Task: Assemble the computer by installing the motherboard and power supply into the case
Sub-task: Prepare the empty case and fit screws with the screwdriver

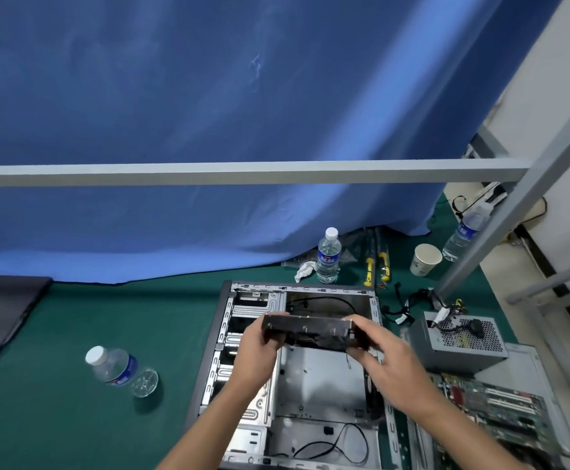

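Holding a flat dark metal box [312, 330] over the open grey metal computer case [324, 378], my left hand [260, 347] and right hand [383, 359] pinch its ends. Beside the case sit the grey power supply box [460, 340] and green motherboard [494, 405].

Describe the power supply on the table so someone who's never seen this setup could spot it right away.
Find the open computer case lying on the green table; the power supply sits just right of it, beyond the motherboard. It is a grey metal box with a perforated top and a bundle of cables trailing from it, the only closed box beside the case.
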`<move>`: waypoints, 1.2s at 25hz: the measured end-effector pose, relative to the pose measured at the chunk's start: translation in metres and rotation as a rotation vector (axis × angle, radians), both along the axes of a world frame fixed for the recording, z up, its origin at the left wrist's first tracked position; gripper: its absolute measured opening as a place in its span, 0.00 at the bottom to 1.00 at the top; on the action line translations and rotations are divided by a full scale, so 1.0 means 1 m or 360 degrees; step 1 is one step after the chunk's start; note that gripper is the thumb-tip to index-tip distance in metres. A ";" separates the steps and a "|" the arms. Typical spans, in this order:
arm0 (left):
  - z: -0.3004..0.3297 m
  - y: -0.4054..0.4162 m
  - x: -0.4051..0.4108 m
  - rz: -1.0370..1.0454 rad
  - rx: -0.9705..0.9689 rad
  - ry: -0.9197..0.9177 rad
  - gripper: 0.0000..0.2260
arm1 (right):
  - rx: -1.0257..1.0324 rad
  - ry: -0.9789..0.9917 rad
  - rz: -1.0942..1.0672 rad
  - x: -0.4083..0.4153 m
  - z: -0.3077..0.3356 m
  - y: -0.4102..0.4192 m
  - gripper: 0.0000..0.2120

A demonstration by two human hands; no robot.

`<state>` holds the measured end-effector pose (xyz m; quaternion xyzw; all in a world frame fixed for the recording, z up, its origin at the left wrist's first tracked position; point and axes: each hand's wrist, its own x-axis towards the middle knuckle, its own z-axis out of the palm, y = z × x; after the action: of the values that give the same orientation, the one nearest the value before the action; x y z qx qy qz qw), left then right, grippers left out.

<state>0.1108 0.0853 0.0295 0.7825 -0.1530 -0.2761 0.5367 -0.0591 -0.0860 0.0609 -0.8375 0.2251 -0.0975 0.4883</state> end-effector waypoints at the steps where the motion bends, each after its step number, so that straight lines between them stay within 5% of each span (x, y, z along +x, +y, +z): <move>1: 0.001 0.002 0.005 -0.0058 -0.0010 0.0010 0.20 | 0.0189 0.0051 -0.0069 0.005 0.004 0.001 0.18; 3: 0.003 0.005 0.012 -0.0141 -0.0067 0.0084 0.10 | 0.0911 0.0119 -0.0302 0.014 0.001 -0.004 0.08; 5: 0.003 0.005 0.019 -0.0192 -0.0045 0.0121 0.11 | 0.1438 0.0217 -0.0492 0.019 -0.010 -0.006 0.18; 8: 0.003 -0.002 0.028 -0.0289 0.0110 0.0159 0.12 | 0.1622 0.0239 -0.0677 0.021 -0.028 -0.001 0.31; 11: -0.001 0.009 0.040 -0.0538 0.0275 0.0139 0.16 | 0.1581 0.0216 -0.0750 0.030 -0.038 0.004 0.33; 14: -0.011 0.028 0.059 -0.0982 0.0636 -0.0269 0.23 | 0.0962 0.0306 -0.0851 0.038 -0.050 0.005 0.29; 17: -0.021 0.046 0.090 -0.1061 0.0986 -0.0635 0.29 | 0.0576 0.0363 -0.0967 0.049 -0.059 0.005 0.29; 20: -0.036 0.058 0.108 -0.1089 0.1334 -0.0668 0.36 | 0.0657 0.0367 -0.1196 0.063 -0.072 0.005 0.27; 24: -0.052 0.053 0.115 -0.1330 0.1754 -0.0946 0.48 | 0.1179 0.0282 -0.1414 0.080 -0.088 0.006 0.26; 30: -0.065 0.046 0.126 -0.1233 0.1750 -0.0728 0.56 | 0.0960 0.0346 -0.1339 0.101 -0.107 0.005 0.25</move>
<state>0.2364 0.1309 -0.0353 0.8676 -0.3678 -0.3131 -0.1183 0.0416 -0.0811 -0.0459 -0.5023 0.6092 -0.1286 0.6000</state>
